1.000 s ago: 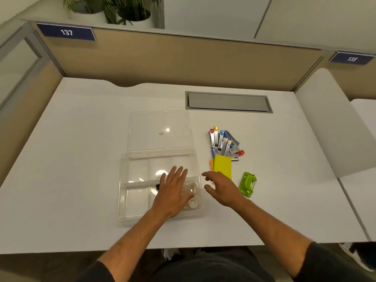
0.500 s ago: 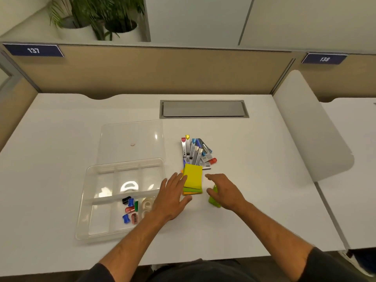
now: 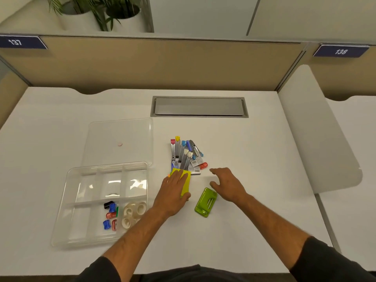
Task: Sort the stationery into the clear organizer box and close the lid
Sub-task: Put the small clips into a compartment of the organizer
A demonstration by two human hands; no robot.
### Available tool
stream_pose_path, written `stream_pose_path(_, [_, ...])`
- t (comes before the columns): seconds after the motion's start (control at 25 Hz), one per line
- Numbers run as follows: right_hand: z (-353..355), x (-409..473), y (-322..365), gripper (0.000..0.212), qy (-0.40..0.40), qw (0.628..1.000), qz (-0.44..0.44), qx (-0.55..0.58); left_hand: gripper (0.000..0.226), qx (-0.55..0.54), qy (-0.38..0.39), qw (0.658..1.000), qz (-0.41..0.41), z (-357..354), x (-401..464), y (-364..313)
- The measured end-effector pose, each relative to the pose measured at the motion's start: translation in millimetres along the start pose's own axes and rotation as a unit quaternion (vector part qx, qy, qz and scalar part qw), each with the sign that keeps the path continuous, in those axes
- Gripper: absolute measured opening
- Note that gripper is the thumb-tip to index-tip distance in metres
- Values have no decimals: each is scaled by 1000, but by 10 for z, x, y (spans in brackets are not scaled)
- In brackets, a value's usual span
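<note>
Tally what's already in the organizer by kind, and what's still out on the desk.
In the organizer:
Sharpeners: 6, roughly; they overlap
Tape rolls: 4, roughly
On the desk:
Sticky notes, under the left hand: 1 pad
Hole punch: 1
Clip pile: too tangled to count
Total counted: 12

Dark sleeves point(image 3: 325, 261) end at the elbows, forearms bare.
</note>
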State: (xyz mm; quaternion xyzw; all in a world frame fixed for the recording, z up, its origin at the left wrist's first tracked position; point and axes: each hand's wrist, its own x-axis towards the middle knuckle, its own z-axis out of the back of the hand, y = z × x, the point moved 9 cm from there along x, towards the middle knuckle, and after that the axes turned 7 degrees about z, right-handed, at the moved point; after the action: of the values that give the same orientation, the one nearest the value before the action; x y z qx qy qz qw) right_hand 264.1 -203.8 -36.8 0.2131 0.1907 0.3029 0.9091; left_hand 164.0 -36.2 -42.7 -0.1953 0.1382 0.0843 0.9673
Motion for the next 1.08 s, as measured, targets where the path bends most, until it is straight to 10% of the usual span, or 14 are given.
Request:
stream_pose_path(0.72, [-274,702,-104,16,59,984,41,-162,78,40,58,997,16,-257,320,161])
stream_pose_path(1.08, [-7,425,114,24,0,998,-10,-64,75,33,33,998,40,-104,7,318])
